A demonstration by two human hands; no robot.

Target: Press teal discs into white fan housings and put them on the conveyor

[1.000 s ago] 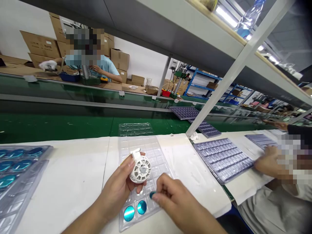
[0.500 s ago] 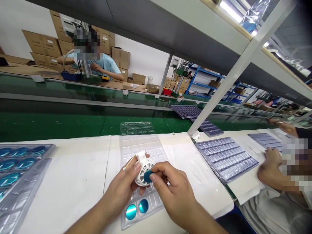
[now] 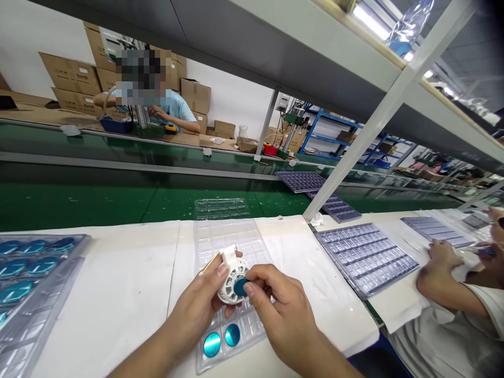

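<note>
My left hand (image 3: 205,296) is closed around a white round plastic housing (image 3: 227,291) with a slotted, fan-like face and a bracket at its top. A thin yellowish strip (image 3: 210,262) sticks out beside the thumb. Between the thumb and forefinger of my right hand (image 3: 277,307) is a shiny blue disc (image 3: 240,286), held against the front of the housing. Whether the disc is attached there I cannot tell. Beneath both hands lies a clear plastic tray (image 3: 205,362), with two blue discs (image 3: 222,340) in its near pockets.
Left stands a stack of clear trays (image 3: 74,273) holding several blue discs. Compartment trays (image 3: 366,257) lie to the right, near a co-worker's arm (image 3: 444,273). A white post (image 3: 354,142) rises from the bench under an overhead shelf. Another person (image 3: 177,107) sits across the green conveyor (image 3: 118,194).
My hands keep almost the same pose, with the disc still at the housing. The co-worker on the right has drawn an outstretched arm back.
</note>
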